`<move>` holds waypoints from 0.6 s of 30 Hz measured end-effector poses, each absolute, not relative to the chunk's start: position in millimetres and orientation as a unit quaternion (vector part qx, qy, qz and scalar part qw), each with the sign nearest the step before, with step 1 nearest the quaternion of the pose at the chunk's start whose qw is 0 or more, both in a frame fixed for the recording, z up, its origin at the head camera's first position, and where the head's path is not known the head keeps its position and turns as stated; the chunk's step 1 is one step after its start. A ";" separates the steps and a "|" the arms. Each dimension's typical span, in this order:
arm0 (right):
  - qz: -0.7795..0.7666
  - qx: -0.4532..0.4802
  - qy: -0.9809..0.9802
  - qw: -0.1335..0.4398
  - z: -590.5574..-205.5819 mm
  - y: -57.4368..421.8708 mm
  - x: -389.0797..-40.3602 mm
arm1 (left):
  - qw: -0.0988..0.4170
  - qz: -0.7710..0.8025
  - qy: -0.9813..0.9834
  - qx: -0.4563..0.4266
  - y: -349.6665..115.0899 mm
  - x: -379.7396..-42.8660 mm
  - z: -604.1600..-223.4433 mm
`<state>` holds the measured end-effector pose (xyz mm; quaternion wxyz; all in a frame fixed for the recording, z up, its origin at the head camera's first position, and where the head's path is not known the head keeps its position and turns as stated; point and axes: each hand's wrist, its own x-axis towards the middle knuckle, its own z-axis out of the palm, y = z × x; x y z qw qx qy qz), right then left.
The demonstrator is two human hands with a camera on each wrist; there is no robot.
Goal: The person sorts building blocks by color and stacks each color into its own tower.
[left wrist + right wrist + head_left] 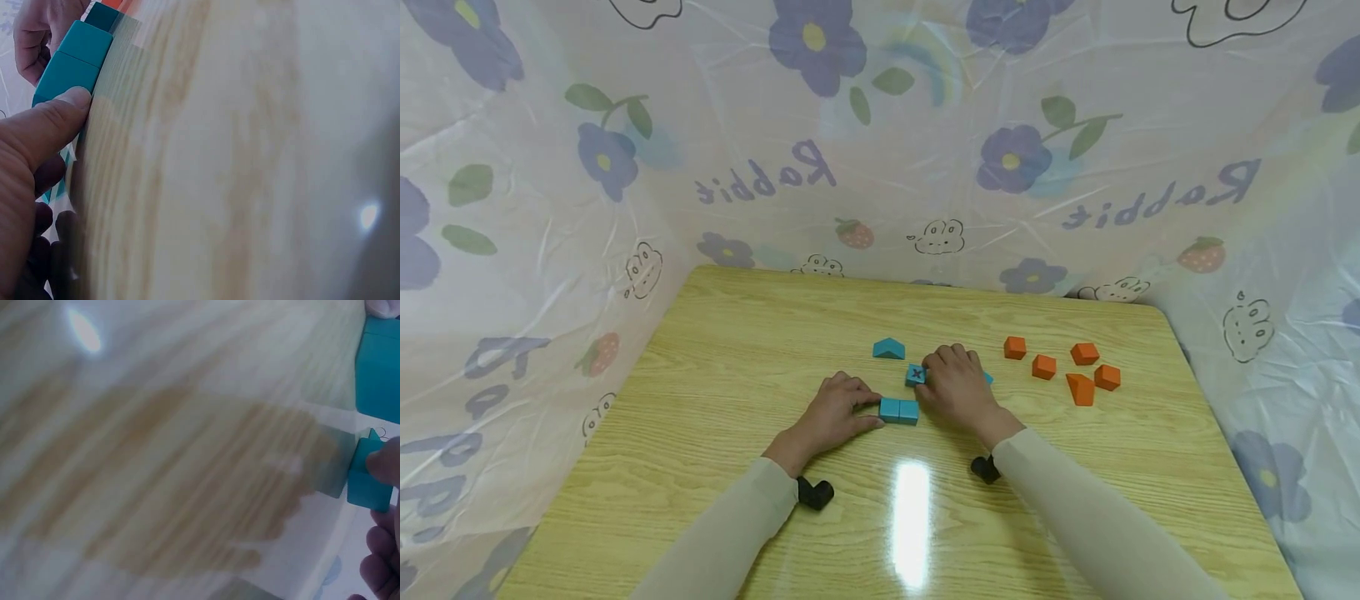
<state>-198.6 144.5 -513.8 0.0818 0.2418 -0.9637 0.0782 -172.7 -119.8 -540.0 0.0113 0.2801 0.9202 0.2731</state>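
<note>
Possibly easy to disturb: the pair of blue blocks [899, 411], lying side by side and touching on the tabletop [715, 350]. Held at one end between thumb and index finger of the left hand [833, 410]; with too strong a squeeze or a small twist, likely to turn and open at the seam. Just beyond, the blue block with a cross [914, 377], pinched by the right hand [957, 383]. With a loose pinch, apt to slip or tilt; with a careless low sweep, apt to knock the pair out of line. Cannot tell the firmness of either grip.

Around, to be treated with care: a blue triangular block [889, 350], near the crossed one on the far side; also another blue piece [988, 379], mostly hidden by the right hand, of unclear shape, easily pushed by accident. Farther right, four orange blocks [1015, 347] and an orange wedge [1082, 390], well apart from the pair, hardly in the way. At the wrists, black devices [816, 494], perhaps able to scrape the tabletop.
</note>
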 end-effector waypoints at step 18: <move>0.053 0.291 -0.943 0.155 -503.7 147.0 -193.1 | 0.023 0.272 0.923 0.272 -118.4 -174.2 -539.9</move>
